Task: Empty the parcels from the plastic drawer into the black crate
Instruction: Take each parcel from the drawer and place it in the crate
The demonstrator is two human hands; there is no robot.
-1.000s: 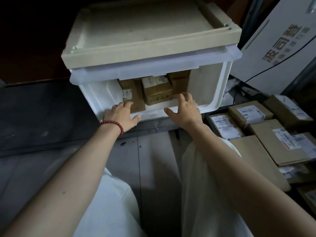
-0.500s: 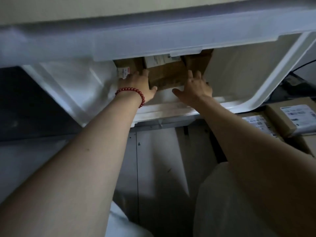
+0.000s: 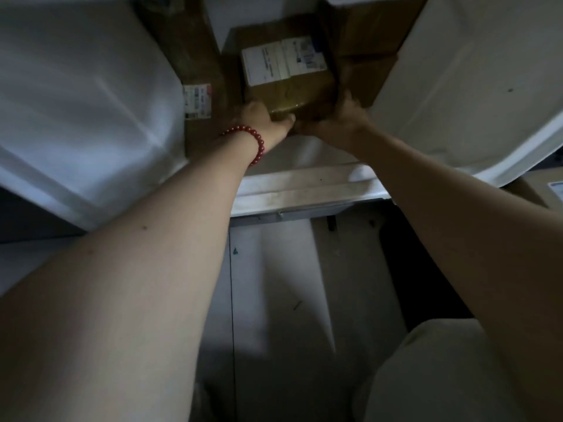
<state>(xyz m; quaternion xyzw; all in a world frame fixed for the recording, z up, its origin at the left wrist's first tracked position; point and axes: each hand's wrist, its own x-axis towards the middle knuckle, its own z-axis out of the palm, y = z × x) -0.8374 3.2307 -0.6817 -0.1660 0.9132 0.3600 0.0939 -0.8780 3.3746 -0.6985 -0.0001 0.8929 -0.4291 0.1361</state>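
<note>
Two bare hands are engaged inside the white plastic drawer [image 3: 91, 95], which fills the upper half of the frame; its translucent left wall occupies the upper left.

Left of centre, a tall brown cardboard parcel with a small white and red label [image 3: 195, 71] stands against that wall, untouched. Below it, the left hand [image 3: 266, 118], with a red bead bracelet [image 3: 254, 141] at the wrist, is pressed against the lower left corner of the middle brown taped parcel with a white shipping label [image 3: 286, 71]; thumb lies along the front edge, fingers hidden beneath or behind.

At centre, that parcel sits on the drawer floor, label uppermost. The right hand [image 3: 342, 117] bears on its lower right corner, blurred. Grip state: both hands closed on this one parcel from opposite sides; whether it is lifted off the floor cannot be told.

Upper right of centre, further brown cardboard boxes [image 3: 374, 41] stand close against the held parcel. At the far right edge, a corner of another labelled carton [image 3: 548, 193] shows outside the drawer. The black crate is not in view.

Assessment: extraction is at the grasp stage. Recommended practice: get fingers fully under both corners, draw the parcel forward over the drawer's front lip [image 3: 298, 187], keep it level, and avoid dragging the neighbouring boxes.
</note>
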